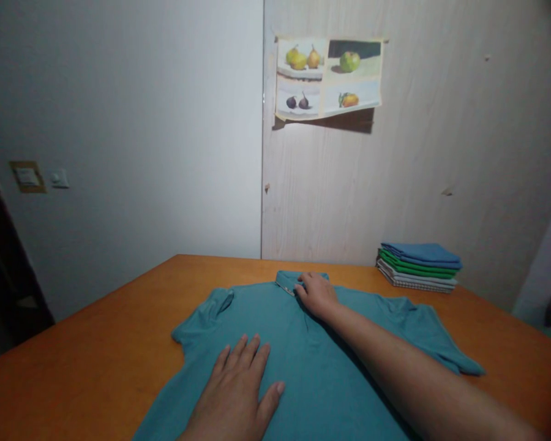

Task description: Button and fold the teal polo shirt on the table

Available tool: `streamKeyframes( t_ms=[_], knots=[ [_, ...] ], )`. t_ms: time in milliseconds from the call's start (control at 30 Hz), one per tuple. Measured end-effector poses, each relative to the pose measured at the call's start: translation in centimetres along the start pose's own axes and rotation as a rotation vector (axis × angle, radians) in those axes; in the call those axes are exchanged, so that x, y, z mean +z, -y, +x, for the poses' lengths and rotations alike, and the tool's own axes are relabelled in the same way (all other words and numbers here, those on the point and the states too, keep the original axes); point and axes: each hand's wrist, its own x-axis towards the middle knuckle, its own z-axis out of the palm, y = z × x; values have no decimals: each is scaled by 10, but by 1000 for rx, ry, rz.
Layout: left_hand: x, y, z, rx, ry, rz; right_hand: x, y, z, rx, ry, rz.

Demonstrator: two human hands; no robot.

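Note:
A teal short-sleeved polo shirt [275,318] lies spread on the table, front side up, its collar at the far end and its lower part running out of view at the bottom. My left hand [236,389] rests flat on the shirt's left front, fingers stretched and thumb apart. Farther off, my right hand [318,296] lies over the collar and the top of the button placket, fingers extended and somewhat apart. Part of the collar is hidden beneath it. Across the right side of the shirt stretches my right forearm, covering some of the cloth.
The orange-brown wooden table [96,349] reaches back to a wall. A stack of folded clothes [417,267], blue, green and checked, stands at its back right corner. On the wall hangs a sheet of fruit pictures [329,76]; switches [59,179] sit at the left.

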Motion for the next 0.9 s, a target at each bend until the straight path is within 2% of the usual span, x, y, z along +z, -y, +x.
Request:
streamKeyframes(
  t_ms=[100, 167, 233, 533, 700, 900],
  knots=[
    [0, 0, 0, -10, 10, -3, 6, 0, -4, -119, 158, 1],
    [1, 1, -1, -18, 22, -1, 11, -1, -3, -94, 285, 4],
    [2, 2, -1, -18, 24, 4, 15, -4, -1, -63, 342, 8],
    [-1, 7, -1, -9, 42, 0, 18, -4, -1, -69, 304, 39],
    [2, 11, 0, 6, 18, -5, 15, -11, 1, -28, 113, 40],
    [2, 13, 0, 19, -2, -8, 18, -23, 4, -27, 253, 43]
  ],
)
